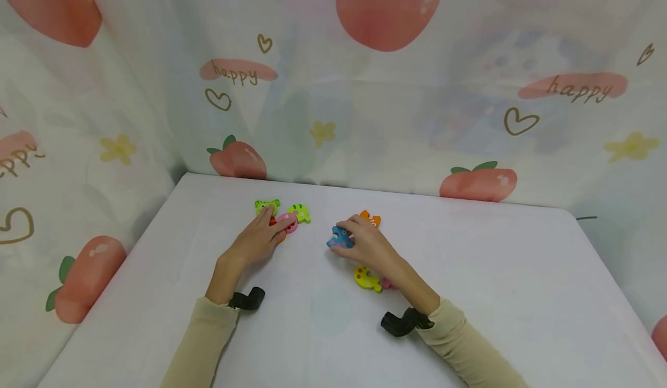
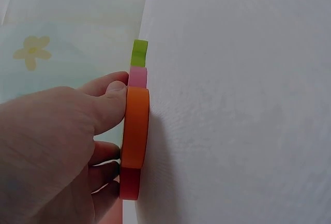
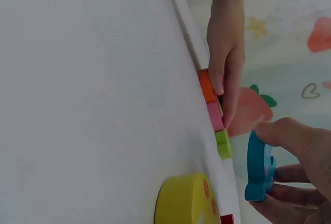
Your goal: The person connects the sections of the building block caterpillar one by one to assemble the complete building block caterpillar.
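Observation:
My right hand (image 1: 372, 244) pinches a blue animal-shaped toy piece (image 1: 339, 237) with pink spots between thumb and fingers. In the right wrist view that blue piece (image 3: 255, 167) is held up on edge above the tabletop. Over on the left, my left hand (image 1: 254, 238) rests its extended fingers on a cluster of flat toy pieces. A pink piece (image 1: 292, 226) lies under its fingertips, beside a striped green piece (image 1: 300, 212). Farther back is a green animal-face piece (image 1: 266, 203). The left wrist view shows the thumb at an orange piece (image 2: 136, 128) and fingers near a red one (image 2: 130, 184).
An orange animal piece (image 1: 372, 219) lies behind my right hand. Nearer me, a yellow curved piece (image 1: 367, 279) with dark spots sits next to a pink piece (image 1: 387, 284), partly hidden by the wrist. A patterned curtain (image 1: 365, 116) hangs beyond the white table (image 1: 500, 295).

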Demonstrator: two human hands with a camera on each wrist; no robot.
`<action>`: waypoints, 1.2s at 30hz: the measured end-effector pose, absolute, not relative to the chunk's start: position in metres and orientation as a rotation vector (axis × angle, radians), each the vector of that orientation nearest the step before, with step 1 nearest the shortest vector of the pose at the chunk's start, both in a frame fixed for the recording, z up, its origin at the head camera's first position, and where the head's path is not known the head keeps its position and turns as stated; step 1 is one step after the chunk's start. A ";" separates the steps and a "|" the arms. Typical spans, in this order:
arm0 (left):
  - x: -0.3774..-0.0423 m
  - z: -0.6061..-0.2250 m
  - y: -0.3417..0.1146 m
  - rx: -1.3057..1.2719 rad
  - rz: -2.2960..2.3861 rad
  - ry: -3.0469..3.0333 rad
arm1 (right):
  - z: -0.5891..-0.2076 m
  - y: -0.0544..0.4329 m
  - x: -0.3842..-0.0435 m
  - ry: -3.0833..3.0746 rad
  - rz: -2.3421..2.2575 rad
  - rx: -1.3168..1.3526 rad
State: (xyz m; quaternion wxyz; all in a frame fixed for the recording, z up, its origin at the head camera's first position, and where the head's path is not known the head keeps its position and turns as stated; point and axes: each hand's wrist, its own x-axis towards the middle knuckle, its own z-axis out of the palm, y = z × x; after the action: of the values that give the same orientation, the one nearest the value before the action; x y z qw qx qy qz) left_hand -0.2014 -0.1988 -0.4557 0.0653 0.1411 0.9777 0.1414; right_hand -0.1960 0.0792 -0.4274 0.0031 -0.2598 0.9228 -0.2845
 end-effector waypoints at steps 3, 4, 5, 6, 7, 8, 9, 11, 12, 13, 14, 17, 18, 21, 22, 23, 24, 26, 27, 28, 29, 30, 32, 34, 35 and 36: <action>-0.202 -0.456 -0.199 0.410 0.430 2.949 | -0.431 0.062 -0.205 2.882 -0.926 -0.754; -0.202 -0.456 -0.199 0.407 0.431 2.948 | -0.432 0.057 -0.208 2.875 -0.941 -0.736; -0.202 -0.456 -0.199 0.402 0.432 2.946 | -0.433 0.051 -0.212 2.873 -0.949 -0.717; -0.202 -0.457 -0.199 0.400 0.432 2.945 | -0.434 0.046 -0.215 2.872 -0.954 -0.704; -0.202 -0.457 -0.199 0.395 0.432 2.942 | -0.434 0.041 -0.217 2.865 -0.966 -0.690; -0.203 -0.458 -0.200 0.395 0.434 2.943 | -0.435 0.036 -0.220 2.864 -0.967 -0.681; -0.203 -0.458 -0.200 0.396 0.434 2.944 | -0.435 0.032 -0.222 2.861 -0.973 -0.676; -0.203 -0.457 -0.200 0.401 0.435 2.947 | -0.436 0.024 -0.226 2.870 -0.959 -0.670; -0.203 -0.457 -0.200 0.411 0.431 2.952 | -0.436 0.021 -0.228 2.872 -0.955 -0.670; -0.202 -0.456 -0.200 0.420 0.431 2.958 | -0.437 0.018 -0.229 2.876 -0.943 -0.672; -0.202 -0.456 -0.200 0.428 0.431 2.961 | -0.438 0.015 -0.231 2.885 -0.926 -0.674; -0.202 -0.455 -0.200 0.441 0.432 2.963 | -0.442 0.008 -0.235 2.916 -0.866 -0.671; -0.202 -0.455 -0.201 0.449 0.432 2.966 | -0.444 0.006 -0.236 2.923 -0.852 -0.666; -0.203 -0.455 -0.201 0.451 0.447 2.961 | -0.447 0.003 -0.239 2.943 -0.825 -0.649; -0.203 -0.455 -0.201 0.456 0.449 2.963 | -0.448 0.002 -0.240 2.947 -0.821 -0.646; -0.203 -0.456 -0.201 0.460 0.453 2.965 | -0.448 0.002 -0.240 2.950 -0.826 -0.647; -0.203 -0.456 -0.201 0.466 0.453 2.969 | -0.449 0.001 -0.241 2.956 -0.825 -0.650; -0.203 -0.455 -0.201 0.459 0.456 2.968 | -0.449 0.000 -0.242 2.966 -0.818 -0.655; -0.204 -0.455 -0.201 0.460 0.457 2.970 | -0.449 0.000 -0.243 2.969 -0.813 -0.655; -0.204 -0.454 -0.201 0.457 0.459 2.969 | -0.449 -0.001 -0.243 2.976 -0.801 -0.656; -0.204 -0.454 -0.201 0.458 0.453 2.971 | -0.449 -0.001 -0.244 2.977 -0.800 -0.652; -0.204 -0.454 -0.201 0.452 0.454 2.968 | -0.449 -0.002 -0.244 2.983 -0.790 -0.650; -0.203 -0.453 -0.200 0.440 0.465 2.959 | -0.449 -0.004 -0.244 2.991 -0.774 -0.646; -0.203 -0.453 -0.200 0.439 0.463 2.957 | -0.449 -0.005 -0.244 3.002 -0.762 -0.649; -0.202 -0.453 -0.200 0.440 0.461 2.957 | -0.449 -0.006 -0.244 3.005 -0.761 -0.649; -0.202 -0.453 -0.200 0.437 0.465 2.955 | -0.450 -0.006 -0.243 3.012 -0.752 -0.650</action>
State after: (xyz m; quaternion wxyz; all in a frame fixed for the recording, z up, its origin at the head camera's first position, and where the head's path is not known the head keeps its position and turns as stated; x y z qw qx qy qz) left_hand -0.2024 -0.2002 -0.4527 0.0591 0.1444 0.9757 0.1537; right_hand -0.2433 -0.0063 -0.4497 -0.0153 -0.2050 0.9495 -0.2371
